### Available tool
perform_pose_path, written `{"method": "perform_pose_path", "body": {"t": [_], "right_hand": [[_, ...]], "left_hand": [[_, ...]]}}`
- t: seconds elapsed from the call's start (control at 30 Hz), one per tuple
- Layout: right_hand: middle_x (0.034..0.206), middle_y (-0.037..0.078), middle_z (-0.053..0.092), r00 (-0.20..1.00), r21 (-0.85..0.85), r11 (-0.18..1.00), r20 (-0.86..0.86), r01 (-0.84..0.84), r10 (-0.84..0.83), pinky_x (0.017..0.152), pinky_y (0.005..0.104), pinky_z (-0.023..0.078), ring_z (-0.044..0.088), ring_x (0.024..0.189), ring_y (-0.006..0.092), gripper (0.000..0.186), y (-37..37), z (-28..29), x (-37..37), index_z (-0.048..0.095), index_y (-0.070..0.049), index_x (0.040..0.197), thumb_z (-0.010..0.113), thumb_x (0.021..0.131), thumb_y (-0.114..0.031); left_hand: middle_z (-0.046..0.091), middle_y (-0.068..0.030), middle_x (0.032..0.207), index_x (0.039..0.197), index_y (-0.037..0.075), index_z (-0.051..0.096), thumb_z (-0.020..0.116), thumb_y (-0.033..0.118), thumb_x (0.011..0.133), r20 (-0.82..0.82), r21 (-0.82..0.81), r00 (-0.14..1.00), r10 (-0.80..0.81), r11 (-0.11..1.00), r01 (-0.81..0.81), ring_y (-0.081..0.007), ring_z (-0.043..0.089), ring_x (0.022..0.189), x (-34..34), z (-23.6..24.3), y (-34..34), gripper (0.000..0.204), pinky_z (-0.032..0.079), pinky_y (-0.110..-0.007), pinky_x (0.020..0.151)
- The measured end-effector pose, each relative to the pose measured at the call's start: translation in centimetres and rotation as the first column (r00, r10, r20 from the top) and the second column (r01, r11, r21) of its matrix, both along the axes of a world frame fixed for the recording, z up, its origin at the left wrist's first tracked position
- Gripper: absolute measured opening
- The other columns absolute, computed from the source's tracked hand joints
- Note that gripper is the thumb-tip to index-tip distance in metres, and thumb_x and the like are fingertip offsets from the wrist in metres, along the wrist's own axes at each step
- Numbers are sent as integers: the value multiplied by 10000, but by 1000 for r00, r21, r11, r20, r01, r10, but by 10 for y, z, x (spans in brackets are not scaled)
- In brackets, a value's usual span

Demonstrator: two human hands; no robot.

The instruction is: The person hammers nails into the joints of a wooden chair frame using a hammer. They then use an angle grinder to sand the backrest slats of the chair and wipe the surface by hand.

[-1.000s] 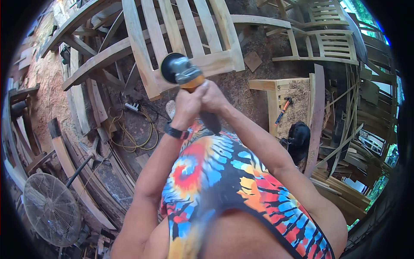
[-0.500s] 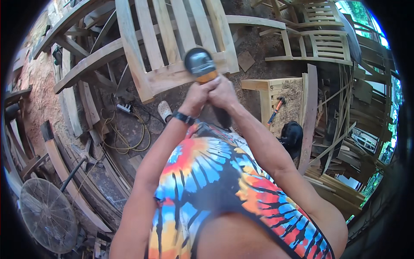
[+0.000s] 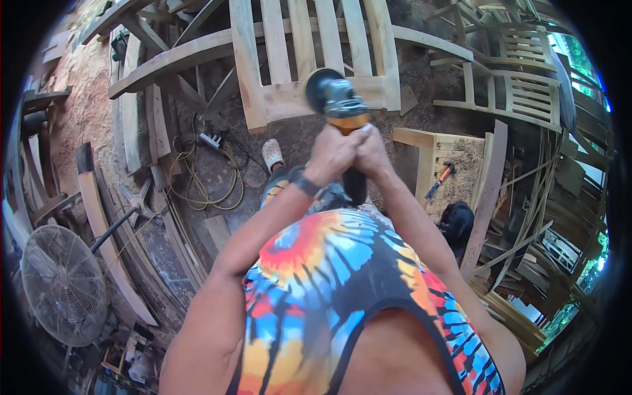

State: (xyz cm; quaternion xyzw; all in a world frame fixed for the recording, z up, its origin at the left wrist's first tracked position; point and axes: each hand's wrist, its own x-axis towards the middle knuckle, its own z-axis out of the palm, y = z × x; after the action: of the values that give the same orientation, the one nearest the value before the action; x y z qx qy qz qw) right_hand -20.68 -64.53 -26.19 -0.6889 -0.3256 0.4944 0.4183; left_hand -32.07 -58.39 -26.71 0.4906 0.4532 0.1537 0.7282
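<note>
From where I stand, the angle grinder (image 3: 345, 108) is in the air before the person's chest, over the near rail of a slatted wooden panel (image 3: 289, 100). The left hand (image 3: 333, 155) and the right hand (image 3: 372, 151) are together, both wrapped firmly around the tool's body behind its yellow collar. Whether the dark round disc (image 3: 322, 89) touches the rail, I cannot tell.

I judge the grinder to be rather heavy and quite stiff, with much of its weight toward the metal head. It may pull to one side, so the good place to hold is the dark body, with the fingers well behind the disc. Dust could make this grip a little slippery. The panel seems stiff and not fragile; its thick outer posts would be the best place to take hold of it.

To the right there is a low wooden frame (image 3: 424, 176), similar to a shallow box. In it are wood shavings (image 3: 462, 150), and on these lies a hammer (image 3: 440, 181). Beside it rests a black rounded object (image 3: 457, 224); whether it is a bag with something inside, I cannot say.
</note>
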Motion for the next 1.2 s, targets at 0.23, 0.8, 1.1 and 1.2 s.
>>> {"method": "perform_pose_path", "body": {"t": [0.23, 0.8, 1.1, 1.2], "right_hand": [[879, 112, 742, 986, -16, 986, 40, -163, 164, 754, 367, 567, 688, 807, 163, 325, 25, -20, -44, 690, -17, 1019, 764, 781, -225], [1002, 246, 737, 830, -263, 936, 555, 236, -53, 814, 430, 574, 737, 979, 369, 411, -17, 10, 28, 643, 15, 1108, 759, 758, -166], [937, 129, 739, 997, -58, 998, 73, -20, 24, 757, 358, 560, 690, 817, 186, 404, -17, -7, -6, 681, -8, 1078, 796, 740, -196], [970, 115, 748, 999, 17, 999, -4, -33, 33, 816, 357, 554, 698, 867, 189, 425, -6, -22, -36, 685, -29, 1100, 798, 744, -232]], "left_hand": [[728, -233, 1134, 1203, -17, 674, 735, 440, 896, -106, -28, 984, 145, 988, -149, -331, 703, 1095, -51, 7, 10, 553, 517, -390, 949], [712, -41, 1099, 1220, 75, 688, 722, 385, 948, 392, -387, 915, -96, 885, 258, -134, 674, 965, 40, -11, -2, 413, 531, -299, 854], [746, -165, 1070, 1148, 4, 695, 721, 383, 917, 184, -46, 982, -41, 998, 50, -263, 716, 995, -13, 3, -15, 444, 531, -368, 875], [737, -203, 1099, 1178, -11, 680, 706, 403, 924, 11, 10, 1000, 29, 1000, -29, -319, 715, 1041, -42, 4, -13, 487, 526, -384, 903]]}}
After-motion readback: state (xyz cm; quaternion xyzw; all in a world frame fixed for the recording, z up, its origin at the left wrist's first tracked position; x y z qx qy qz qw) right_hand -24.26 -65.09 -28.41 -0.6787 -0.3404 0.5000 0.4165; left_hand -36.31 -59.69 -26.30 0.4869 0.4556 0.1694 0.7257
